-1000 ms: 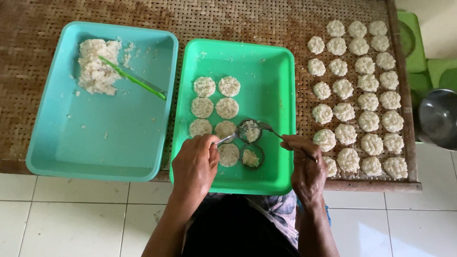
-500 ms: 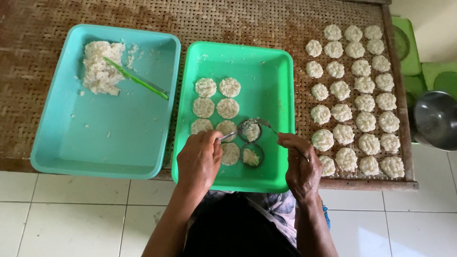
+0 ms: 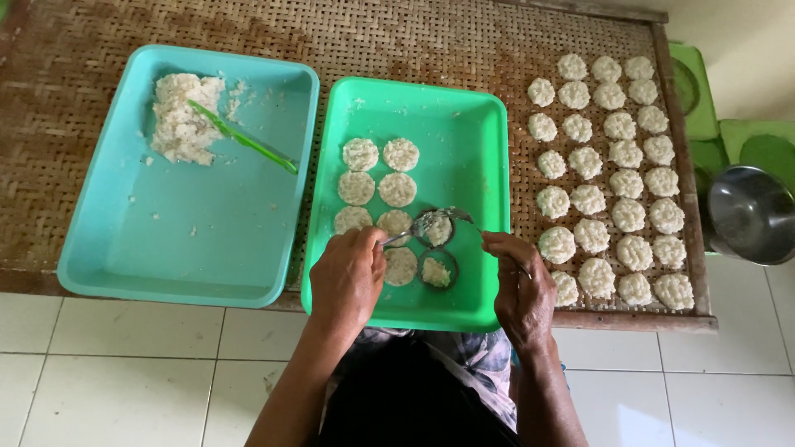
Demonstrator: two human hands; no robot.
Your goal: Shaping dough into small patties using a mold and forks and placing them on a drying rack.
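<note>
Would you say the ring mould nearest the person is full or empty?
Partly filled: rice sits inside the ring mould in the green tray, with tray bottom showing around it.

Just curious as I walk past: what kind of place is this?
Probably a home or small food-making spot: round white rice cakes drying on a woven bamboo tray, plastic green tray, white tiled floor.

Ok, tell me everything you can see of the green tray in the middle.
The green tray is a shallow rectangular plastic tray with rounded corners and a raised rim, lying flat on a woven mat, beside a teal tray. It holds round flattened rice cakes in two columns and a ring mould near its front edge. The left hand and right hand work spoons over it.
</note>
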